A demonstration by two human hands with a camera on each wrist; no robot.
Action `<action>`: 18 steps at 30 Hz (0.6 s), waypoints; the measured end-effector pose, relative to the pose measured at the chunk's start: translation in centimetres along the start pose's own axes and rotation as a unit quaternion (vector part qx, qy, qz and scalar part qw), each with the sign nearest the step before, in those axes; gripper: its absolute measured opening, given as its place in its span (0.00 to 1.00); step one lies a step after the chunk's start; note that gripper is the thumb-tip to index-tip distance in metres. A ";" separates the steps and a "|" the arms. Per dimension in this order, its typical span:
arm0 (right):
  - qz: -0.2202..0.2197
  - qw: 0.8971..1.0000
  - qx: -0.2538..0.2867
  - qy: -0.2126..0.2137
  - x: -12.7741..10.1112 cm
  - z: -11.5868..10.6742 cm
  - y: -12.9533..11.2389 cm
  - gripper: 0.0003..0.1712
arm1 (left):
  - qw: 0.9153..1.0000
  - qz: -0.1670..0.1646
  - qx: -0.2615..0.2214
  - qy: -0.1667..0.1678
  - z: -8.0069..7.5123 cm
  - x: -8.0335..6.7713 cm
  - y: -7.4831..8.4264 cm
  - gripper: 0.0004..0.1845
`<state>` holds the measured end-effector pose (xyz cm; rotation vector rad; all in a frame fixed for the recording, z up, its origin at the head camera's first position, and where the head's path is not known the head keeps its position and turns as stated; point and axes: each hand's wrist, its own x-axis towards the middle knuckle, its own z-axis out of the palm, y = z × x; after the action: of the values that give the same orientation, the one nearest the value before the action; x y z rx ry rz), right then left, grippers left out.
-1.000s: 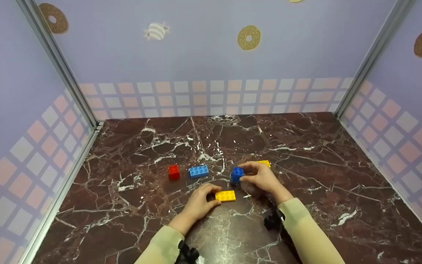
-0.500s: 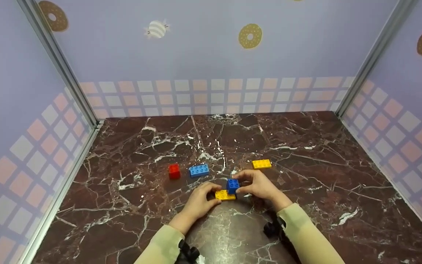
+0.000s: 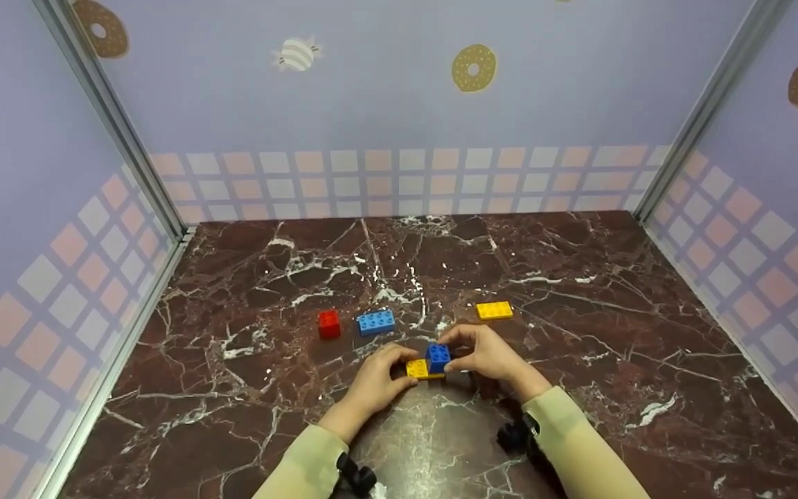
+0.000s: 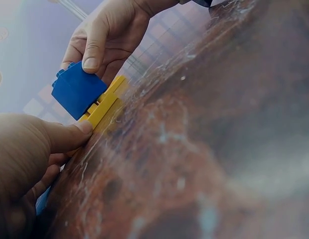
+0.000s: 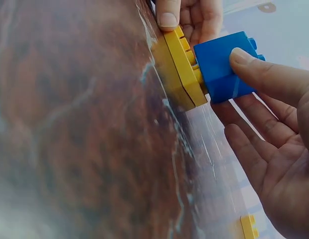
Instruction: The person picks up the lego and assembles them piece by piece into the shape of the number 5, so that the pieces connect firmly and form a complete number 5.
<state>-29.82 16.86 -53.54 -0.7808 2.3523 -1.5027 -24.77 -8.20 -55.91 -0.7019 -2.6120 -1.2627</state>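
My left hand (image 3: pixel 377 380) pinches the left end of a flat yellow toy brick (image 3: pixel 416 369) lying on the table. In my right hand (image 3: pixel 494 355), thumb and fingers hold a dark blue square brick (image 3: pixel 438 357) over the yellow brick's right part. The right wrist view shows the blue brick (image 5: pixel 222 67) slightly tilted at the studs of the yellow brick (image 5: pixel 182 64), with studs still showing between them. From the left wrist view, the blue brick (image 4: pixel 77 90) also leans on those studs; whether it is pressed on, I cannot tell.
Behind my left hand stand a red brick (image 3: pixel 329 324) and a light blue brick (image 3: pixel 376 322). Another flat yellow brick (image 3: pixel 494 310) lies beyond my right hand. The dark marbled table (image 3: pixel 288 430) is bounded by patterned walls (image 3: pixel 371 104) at the back and sides.
My right hand has brought the dark blue brick left and toward me, from beside the held yellow brick to onto its right part. My left hand has stayed in place.
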 end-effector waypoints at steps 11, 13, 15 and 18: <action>-0.002 1.000 -0.014 -0.005 -0.1 0.2 -0.3 0.21 | 1.000 -0.004 -0.002 0.000 0.1 0.0 0.0 0.20; -0.006 1.000 -0.023 -0.005 -0.1 0.2 -0.2 0.20 | 1.000 -0.004 0.000 0.000 0.1 0.0 0.0 0.20; -0.010 1.000 -0.029 -0.006 -0.1 0.3 -0.3 0.20 | 1.000 -0.005 0.004 0.000 0.1 0.0 0.0 0.20; -0.011 0.999 -0.030 -0.009 -0.1 0.3 -0.4 0.19 | 1.000 -0.009 0.009 0.000 0.1 0.0 0.0 0.20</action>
<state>-29.51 16.56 -53.31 -0.8333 2.3936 -1.4341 -24.75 -8.11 -55.94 -0.6761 -2.6316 -1.2417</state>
